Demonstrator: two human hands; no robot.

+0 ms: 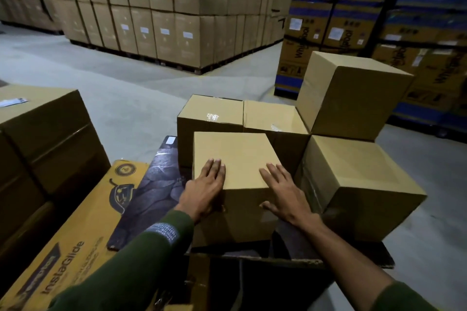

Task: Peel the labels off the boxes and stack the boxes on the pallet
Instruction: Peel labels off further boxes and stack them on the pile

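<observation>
Both hands were laid flat on the near box, fingers straight: the left hand at its front-left corner, the right hand over its front-right edge (thumb down the face). Four more boxes were stacked touching behind and beside it.

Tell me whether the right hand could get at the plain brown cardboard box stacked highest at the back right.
Probably yes. The right hand lies flat on the near cardboard box, and nothing stands between it and the highest brown cardboard box; only a lower box lies beneath that path.
</observation>
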